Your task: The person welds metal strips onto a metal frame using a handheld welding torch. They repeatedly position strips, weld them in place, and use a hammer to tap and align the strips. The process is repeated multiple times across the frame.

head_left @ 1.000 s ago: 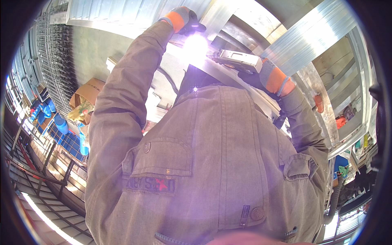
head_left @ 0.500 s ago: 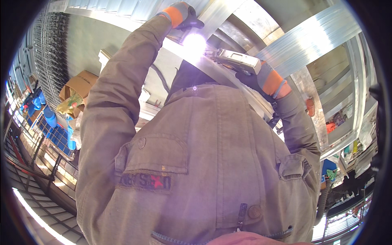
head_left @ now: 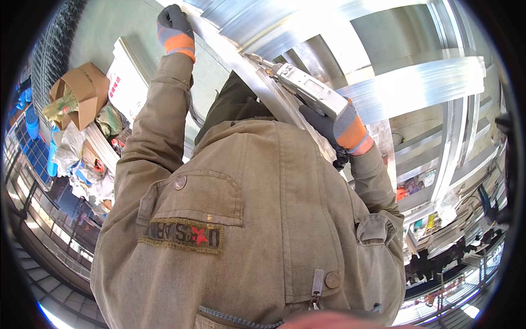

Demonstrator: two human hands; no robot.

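My right hand (head_left: 338,129), in a grey and orange glove with dark fingers, is closed around a silver handheld welding torch (head_left: 312,88) with a small display. The torch's narrow tip points up and left, close to a long metal bar (head_left: 263,88) on the near side of the metal frame. No bright glow shows at the tip. Farther left, my left hand (head_left: 175,32) wears a matching glove. Its fingers are curled beside the bar's far end; what they hold, if anything, is hidden.
Wide, shiny metal profiles (head_left: 416,82) cross on the right, with gaps between them. At the left are an open cardboard box (head_left: 82,93), a white panel or box (head_left: 129,79) with red marks, crumpled plastic (head_left: 70,145) and a blue container (head_left: 32,123).
The bright welding glow has gone out. My left hand has moved left, off the spot near the torch tip. My right hand and the torch sit slightly lower and farther left.
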